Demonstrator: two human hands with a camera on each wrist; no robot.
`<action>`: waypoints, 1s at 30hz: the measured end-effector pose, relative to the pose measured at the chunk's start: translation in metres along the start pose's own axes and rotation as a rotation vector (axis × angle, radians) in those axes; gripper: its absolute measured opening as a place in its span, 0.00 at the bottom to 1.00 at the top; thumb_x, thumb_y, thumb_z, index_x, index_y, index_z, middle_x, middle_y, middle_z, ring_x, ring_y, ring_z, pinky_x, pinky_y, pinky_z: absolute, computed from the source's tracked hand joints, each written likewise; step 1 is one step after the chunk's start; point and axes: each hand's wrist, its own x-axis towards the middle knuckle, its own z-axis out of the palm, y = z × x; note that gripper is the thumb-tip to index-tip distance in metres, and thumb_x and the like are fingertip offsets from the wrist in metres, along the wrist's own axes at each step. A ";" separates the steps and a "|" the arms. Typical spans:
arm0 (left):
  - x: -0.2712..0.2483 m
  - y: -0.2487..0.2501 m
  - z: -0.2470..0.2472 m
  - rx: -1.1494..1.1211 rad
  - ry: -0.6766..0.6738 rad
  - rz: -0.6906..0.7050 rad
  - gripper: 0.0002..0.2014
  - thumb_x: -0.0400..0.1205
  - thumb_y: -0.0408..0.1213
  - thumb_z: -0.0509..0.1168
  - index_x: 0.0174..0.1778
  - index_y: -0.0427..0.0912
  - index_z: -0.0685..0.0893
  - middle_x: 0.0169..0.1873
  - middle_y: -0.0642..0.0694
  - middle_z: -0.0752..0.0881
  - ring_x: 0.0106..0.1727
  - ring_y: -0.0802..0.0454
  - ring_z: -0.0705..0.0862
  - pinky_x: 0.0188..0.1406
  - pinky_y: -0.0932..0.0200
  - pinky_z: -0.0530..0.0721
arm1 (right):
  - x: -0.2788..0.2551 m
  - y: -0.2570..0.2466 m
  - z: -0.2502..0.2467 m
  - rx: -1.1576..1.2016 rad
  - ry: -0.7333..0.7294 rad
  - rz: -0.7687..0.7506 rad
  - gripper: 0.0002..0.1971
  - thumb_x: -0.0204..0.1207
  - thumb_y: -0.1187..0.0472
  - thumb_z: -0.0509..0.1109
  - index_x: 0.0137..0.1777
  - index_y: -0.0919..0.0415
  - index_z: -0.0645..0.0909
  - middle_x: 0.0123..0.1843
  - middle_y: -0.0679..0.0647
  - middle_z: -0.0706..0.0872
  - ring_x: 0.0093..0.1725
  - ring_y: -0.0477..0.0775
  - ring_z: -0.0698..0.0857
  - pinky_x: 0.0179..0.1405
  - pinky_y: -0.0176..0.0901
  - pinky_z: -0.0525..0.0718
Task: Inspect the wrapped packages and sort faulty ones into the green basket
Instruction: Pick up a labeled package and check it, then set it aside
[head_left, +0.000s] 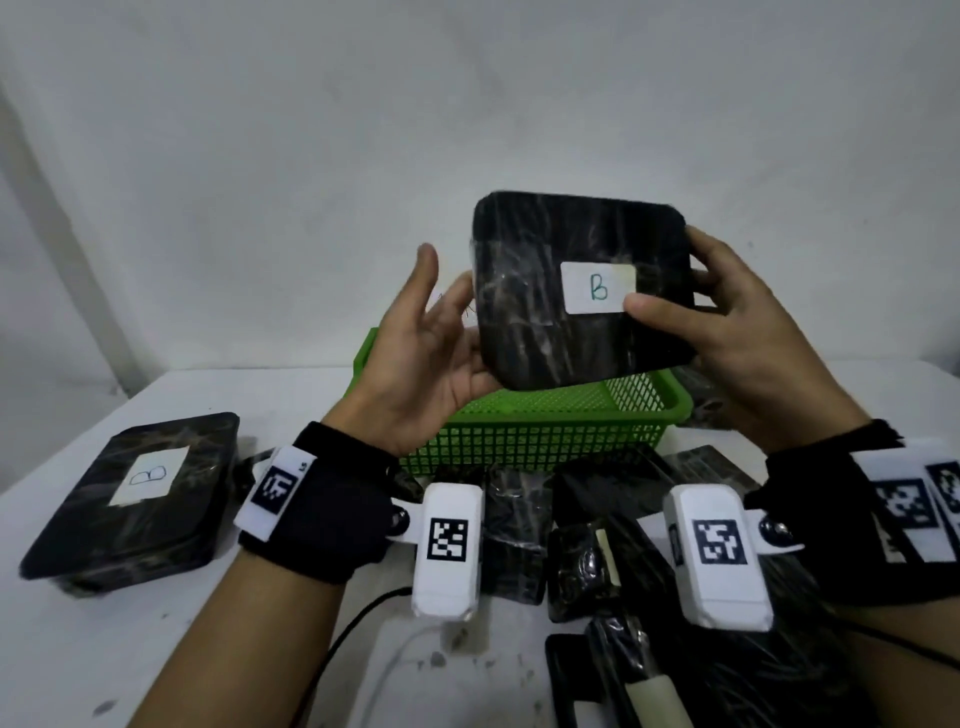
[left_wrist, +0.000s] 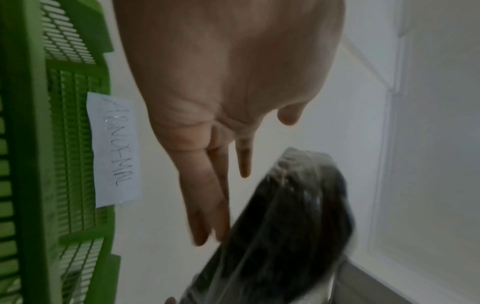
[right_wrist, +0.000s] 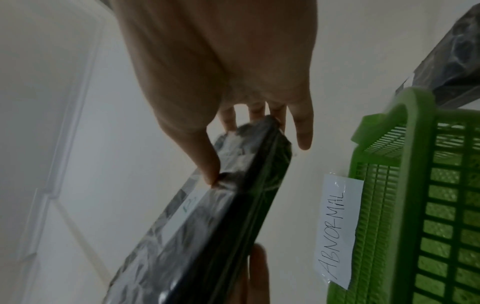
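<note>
1. A wrapped package with a white label marked "B" is held up above the green basket. It is grasped at its right edge by the right hand, thumb on the front and fingers behind; the left hand is relaxed, fingers straight against the left edge.
2. The check is best done by slow tilting, so that light runs over the film and tears or loose folds show.
3. The back face is hidden. Wrap faults cannot be made out through blur and glare. The basket's inside is partly covered.
</note>
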 end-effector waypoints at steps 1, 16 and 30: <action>-0.001 -0.002 0.003 0.022 -0.026 -0.025 0.35 0.86 0.65 0.43 0.78 0.47 0.75 0.67 0.40 0.86 0.66 0.41 0.86 0.60 0.41 0.88 | -0.001 0.000 0.000 -0.048 -0.003 0.010 0.37 0.75 0.60 0.79 0.83 0.44 0.70 0.68 0.47 0.83 0.61 0.46 0.89 0.60 0.46 0.89; -0.001 0.002 0.017 0.285 0.007 0.025 0.34 0.79 0.70 0.58 0.74 0.52 0.75 0.67 0.49 0.85 0.62 0.46 0.88 0.52 0.38 0.90 | -0.016 -0.001 0.027 -0.209 -0.464 -0.118 0.55 0.65 0.35 0.80 0.87 0.29 0.50 0.85 0.33 0.67 0.84 0.33 0.65 0.84 0.57 0.68; 0.000 0.003 0.026 0.237 0.091 -0.056 0.23 0.84 0.57 0.63 0.68 0.46 0.75 0.57 0.47 0.87 0.47 0.46 0.90 0.36 0.52 0.88 | -0.026 -0.003 0.041 -0.356 -0.276 -0.265 0.43 0.69 0.57 0.73 0.83 0.35 0.62 0.64 0.40 0.89 0.65 0.40 0.87 0.63 0.52 0.89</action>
